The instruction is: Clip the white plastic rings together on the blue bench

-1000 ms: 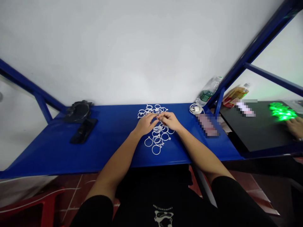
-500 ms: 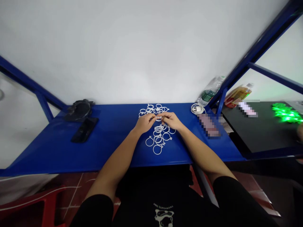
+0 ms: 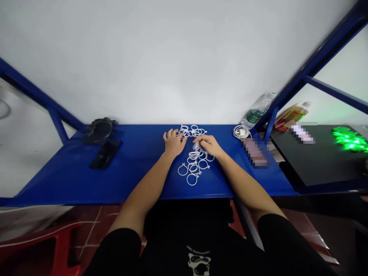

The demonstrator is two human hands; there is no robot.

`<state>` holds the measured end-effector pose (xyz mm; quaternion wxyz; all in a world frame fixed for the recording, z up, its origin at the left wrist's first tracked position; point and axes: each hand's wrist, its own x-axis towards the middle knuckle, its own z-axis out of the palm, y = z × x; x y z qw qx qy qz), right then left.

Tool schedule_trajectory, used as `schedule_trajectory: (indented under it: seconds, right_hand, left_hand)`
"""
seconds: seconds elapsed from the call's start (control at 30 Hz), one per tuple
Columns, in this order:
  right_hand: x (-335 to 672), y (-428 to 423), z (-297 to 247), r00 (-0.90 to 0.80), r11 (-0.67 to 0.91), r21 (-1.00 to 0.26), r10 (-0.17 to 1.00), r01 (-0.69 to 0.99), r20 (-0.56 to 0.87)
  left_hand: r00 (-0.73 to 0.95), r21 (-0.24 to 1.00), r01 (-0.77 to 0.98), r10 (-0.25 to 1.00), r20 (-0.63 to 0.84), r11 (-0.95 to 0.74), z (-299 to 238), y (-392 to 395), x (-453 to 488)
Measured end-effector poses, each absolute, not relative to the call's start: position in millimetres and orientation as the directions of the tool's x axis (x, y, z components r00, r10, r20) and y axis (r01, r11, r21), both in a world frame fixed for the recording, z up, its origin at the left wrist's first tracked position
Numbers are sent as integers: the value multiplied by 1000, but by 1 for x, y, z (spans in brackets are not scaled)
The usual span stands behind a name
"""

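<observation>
Black oblong [image 3: 105,154] lies well left of the left hand. Left hand [image 3: 173,143]: fingers spread, no ring visibly pinched, fingertips at the near-left edge of the far ring cluster [image 3: 193,133]; contact unclear. Near ring pile [image 3: 193,155]: white plastic rings with small tabs, overlapping, just below the right grip. Pale piece [image 3: 196,146], probably another ring, blurred, apparently pinched between thumb and forefinger of the right hand [image 3: 211,146]. Coiled white cable [image 3: 236,135] and water bottle [image 3: 254,115] sit beyond, to its right. Risks, judged: a low right wrist could drag the pile; tabs could snag neighbours; a loose pinch could drop the piece among lookalikes.
</observation>
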<state>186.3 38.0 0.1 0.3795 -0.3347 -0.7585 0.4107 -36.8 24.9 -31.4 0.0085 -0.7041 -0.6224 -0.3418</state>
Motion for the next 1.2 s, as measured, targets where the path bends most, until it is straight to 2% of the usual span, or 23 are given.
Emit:
schedule_trajectory:
  seconds: [0.13,0.37,0.53,0.67,0.77,0.97,1.2]
  right_hand:
    - [184,39,-4,-451,512,-833,806,208,383]
    - [182,34,-6,-520,362,-909,827,205,213]
    - [183,30,2,-605,385,-881,781,273,154]
    - [185,32,4,-691,586,-766,670,266,273]
    - [186,35,3,-658,704,-646,640,294,397]
    - [188,38,-3,-472,675,-614,733,410,491]
    - [184,34,-8,-483,706,-613,700,355,526]
  left_hand:
    - [-8,407,896,910,414,-177,-38,31,-41]
    - [2,376,914,927,376,-155,-38,32,-41]
    - [14,376,907,906,423,-190,-39,33,-41]
    - [10,384,898,884,468,-213,-39,33,-41]
    - [-8,392,888,843,537,-241,-37,33,-39]
    - [27,397,831,743,669,-389,-24,24,-37]
    - [319,333,662,655,685,-671,-7,5,-27]
